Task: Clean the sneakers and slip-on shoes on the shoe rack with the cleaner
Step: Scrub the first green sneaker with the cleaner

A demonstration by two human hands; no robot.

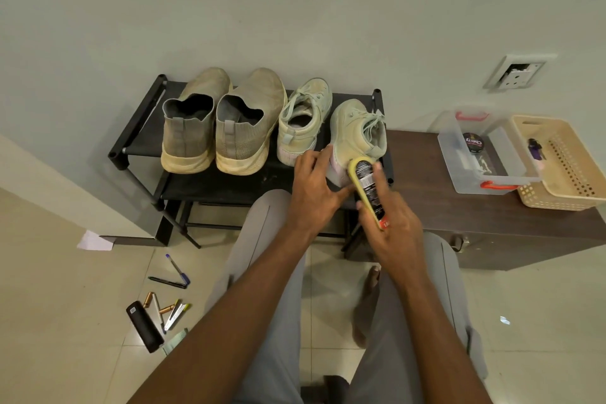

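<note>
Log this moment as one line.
right hand holds cleaner | left hand steadies right sneaker | cleaner tip at heel

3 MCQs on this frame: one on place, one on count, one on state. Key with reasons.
1. Where does the clear box sit?
A. on the floor
B. on the cabinet, beside the basket
C. on the rack

2. How many shoes stand on the rack?
A. two
B. three
C. four

3. What is the right hand doing?
A. holding the cleaner against the right sneaker
B. hanging idle
C. lifting a slip-on

Key:
1 B, the box rests on the dark cabinet top against the basket.
2 C, two slip-ons and two sneakers.
3 A, fingers wrap the bottle, its tip at the sneaker's heel; the left hand steadies that shoe.
</note>
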